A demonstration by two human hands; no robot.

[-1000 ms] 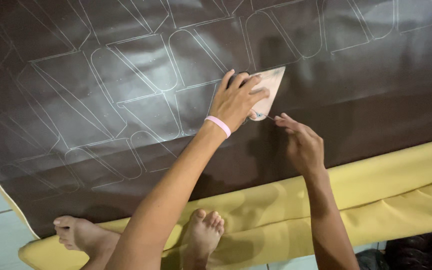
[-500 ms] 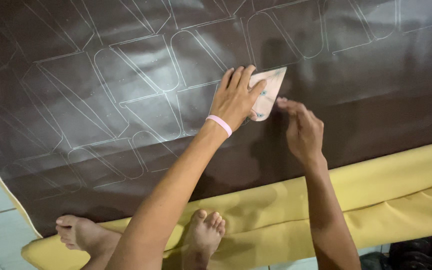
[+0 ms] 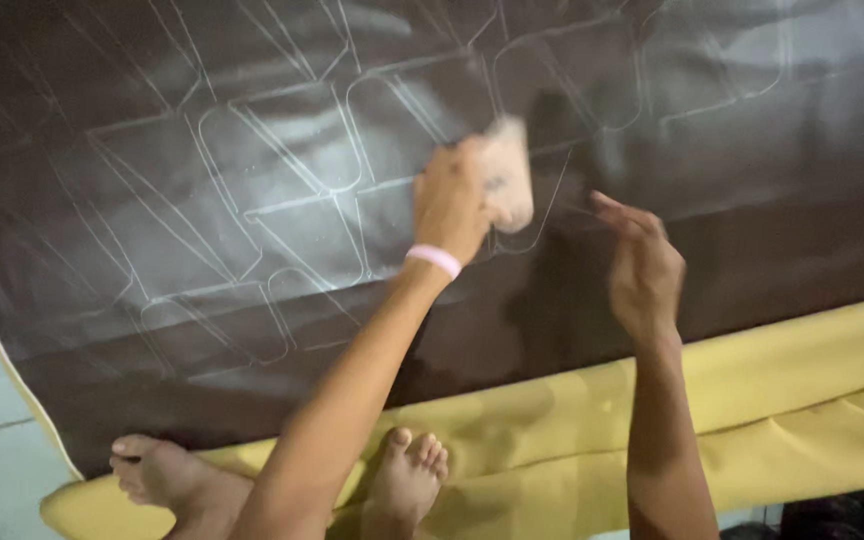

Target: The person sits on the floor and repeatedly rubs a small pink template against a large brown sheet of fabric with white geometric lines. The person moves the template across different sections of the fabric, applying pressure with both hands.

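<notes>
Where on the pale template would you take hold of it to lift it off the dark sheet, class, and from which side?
Grip the pale template at its lower right edge, coming from the right. It is thin and lies flat on the dark sheet; the left hand covers its left part, leaving that edge free, with the right hand nearest. The picture is blurred, so this is a judgement.

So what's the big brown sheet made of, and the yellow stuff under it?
The brown sheet looks like faux leather or vinyl: smooth, with a slight sheen where light hits it, and pale traced outlines on top. The yellow layer looks like soft foam or thick cloth: matte, with gentle folds. Neither is certain from the look alone.
</notes>
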